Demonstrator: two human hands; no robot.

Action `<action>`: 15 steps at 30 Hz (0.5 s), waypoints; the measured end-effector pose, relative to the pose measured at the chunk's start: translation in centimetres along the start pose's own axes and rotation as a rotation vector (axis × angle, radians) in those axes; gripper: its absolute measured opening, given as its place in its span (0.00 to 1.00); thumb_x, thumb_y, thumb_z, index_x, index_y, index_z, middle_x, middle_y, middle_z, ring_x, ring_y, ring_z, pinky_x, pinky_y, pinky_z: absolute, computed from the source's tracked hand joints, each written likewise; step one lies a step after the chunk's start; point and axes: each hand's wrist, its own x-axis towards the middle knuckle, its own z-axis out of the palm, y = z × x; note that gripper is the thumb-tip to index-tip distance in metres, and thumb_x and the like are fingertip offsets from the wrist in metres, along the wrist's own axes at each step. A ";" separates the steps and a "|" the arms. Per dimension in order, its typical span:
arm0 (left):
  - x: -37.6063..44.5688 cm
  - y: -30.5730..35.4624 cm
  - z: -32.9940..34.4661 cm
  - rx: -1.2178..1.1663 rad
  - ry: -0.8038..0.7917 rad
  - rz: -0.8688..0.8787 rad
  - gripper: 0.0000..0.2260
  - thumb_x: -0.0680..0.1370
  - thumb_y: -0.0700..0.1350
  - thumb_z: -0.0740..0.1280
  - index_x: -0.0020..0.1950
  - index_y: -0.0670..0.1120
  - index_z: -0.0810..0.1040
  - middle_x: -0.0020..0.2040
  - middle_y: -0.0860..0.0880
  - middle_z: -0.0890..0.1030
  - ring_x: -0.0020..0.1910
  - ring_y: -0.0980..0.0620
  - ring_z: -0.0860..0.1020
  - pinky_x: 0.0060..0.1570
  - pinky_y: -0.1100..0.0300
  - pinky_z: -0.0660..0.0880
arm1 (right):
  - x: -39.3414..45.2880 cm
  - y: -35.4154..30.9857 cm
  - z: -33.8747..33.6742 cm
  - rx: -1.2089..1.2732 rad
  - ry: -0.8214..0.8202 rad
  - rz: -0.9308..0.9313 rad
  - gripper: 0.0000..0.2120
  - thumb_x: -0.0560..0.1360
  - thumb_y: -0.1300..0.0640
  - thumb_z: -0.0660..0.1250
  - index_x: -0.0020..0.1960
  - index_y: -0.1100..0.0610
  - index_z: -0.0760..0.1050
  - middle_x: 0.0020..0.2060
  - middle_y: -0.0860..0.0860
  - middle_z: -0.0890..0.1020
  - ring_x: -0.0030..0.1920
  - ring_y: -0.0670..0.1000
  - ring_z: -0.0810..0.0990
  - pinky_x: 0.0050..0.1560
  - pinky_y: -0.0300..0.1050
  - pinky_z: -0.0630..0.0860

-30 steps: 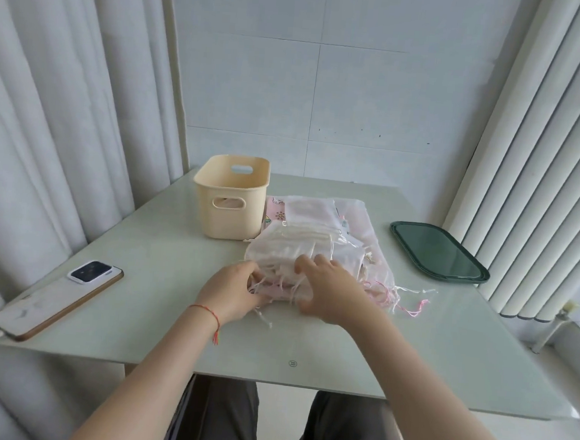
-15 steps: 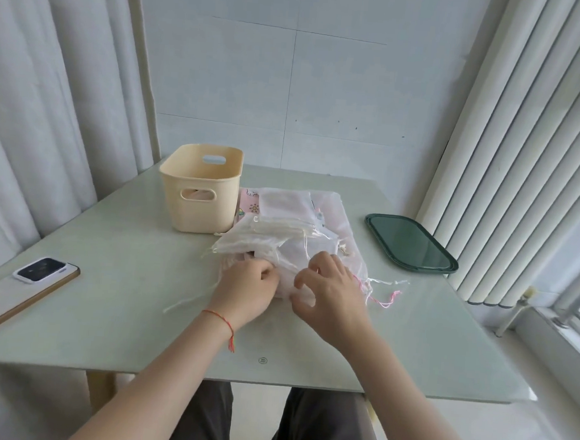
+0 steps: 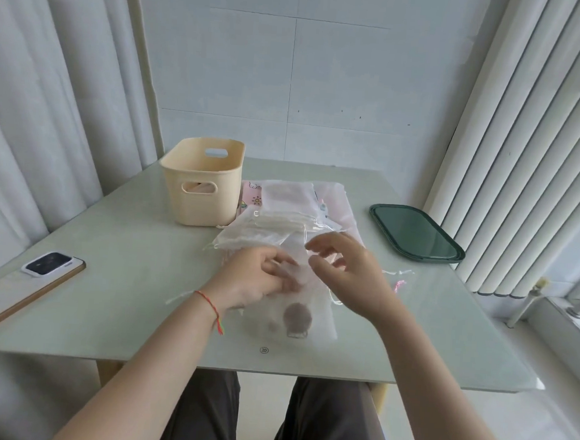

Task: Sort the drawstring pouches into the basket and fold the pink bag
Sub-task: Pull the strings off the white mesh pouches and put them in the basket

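A: Sheer white drawstring pouch (image 3: pixel 296 309) lifted at the near-centre of the desk (image 3: pixel 123 277), hanging toward the front edge, dark round blotch showing through its lower part. Motion-blurred.

B: Held by?

A: Left hand (image 3: pixel 260 279), fingers curled on the pouch's upper edge. Red string bracelet (image 3: pixel 209 305) on that wrist.

B: Right hand (image 3: pixel 343 275)?

A: Raised just right of the pouch top, fingers spread and loosely bent, gripping nothing visible. Touching the fabric or not: cannot tell, too blurred.

B: Rest of the pouches?

A: Pile of sheer pouches (image 3: pixel 281 226) just behind the hands, lying flat and overlapping, on top of the pink bag (image 3: pixel 338 202). Pink bag spread flat on the desk, edges showing round the pile, printed pink strip at its left side beside the basket. Loose white and pink drawstrings (image 3: pixel 399 277) trailing on the desk to the right of the right hand.

B: Basket?

A: Cream plastic basket (image 3: pixel 203 183) upright, far left of the pile, just beside the pink bag. Something pale seen through its handle slot, not identifiable.

B: Other stuff?

A: Dark green tray (image 3: pixel 416 234) on the right side of the desk, well apart from the pile. Phone (image 3: pixel 52 265) face down near the left edge, resting on a long flat tan-edged item (image 3: pixel 11 303).
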 end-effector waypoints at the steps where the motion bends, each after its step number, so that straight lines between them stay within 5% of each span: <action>1: 0.0 0.5 -0.1 -0.030 0.018 0.038 0.10 0.72 0.38 0.75 0.48 0.50 0.81 0.39 0.50 0.85 0.38 0.57 0.81 0.40 0.64 0.76 | 0.3 -0.1 -0.1 0.054 -0.081 0.043 0.07 0.73 0.56 0.68 0.51 0.49 0.80 0.48 0.43 0.82 0.50 0.41 0.80 0.51 0.37 0.75; 4: 0.1 1.7 -0.2 -0.160 0.117 0.129 0.06 0.75 0.38 0.72 0.46 0.49 0.82 0.42 0.46 0.85 0.38 0.53 0.81 0.35 0.63 0.76 | 1.0 -1.0 -0.1 0.046 -0.151 0.092 0.08 0.73 0.47 0.69 0.50 0.49 0.79 0.41 0.45 0.82 0.43 0.43 0.80 0.47 0.39 0.75; 7: 0.8 2.7 -0.7 -0.195 0.214 0.200 0.04 0.76 0.39 0.71 0.46 0.48 0.82 0.40 0.47 0.85 0.38 0.56 0.81 0.40 0.65 0.76 | 1.9 -1.9 -0.3 0.108 -0.117 0.090 0.09 0.77 0.51 0.68 0.43 0.57 0.78 0.30 0.46 0.72 0.31 0.44 0.69 0.34 0.38 0.66; 11: 2.1 3.4 -1.6 -0.208 0.314 0.234 0.02 0.77 0.41 0.71 0.45 0.48 0.81 0.37 0.51 0.82 0.35 0.60 0.77 0.38 0.68 0.74 | 3.3 -2.7 -0.8 0.348 -0.149 0.159 0.10 0.79 0.55 0.65 0.44 0.60 0.78 0.27 0.50 0.67 0.27 0.48 0.62 0.29 0.42 0.60; 15: 3.7 4.1 -3.2 -0.208 0.400 0.272 0.02 0.76 0.40 0.71 0.46 0.47 0.82 0.39 0.49 0.84 0.35 0.58 0.80 0.40 0.67 0.76 | 5.8 -3.0 -1.7 0.338 -0.108 0.150 0.08 0.80 0.59 0.64 0.50 0.60 0.81 0.29 0.54 0.71 0.29 0.51 0.69 0.34 0.42 0.70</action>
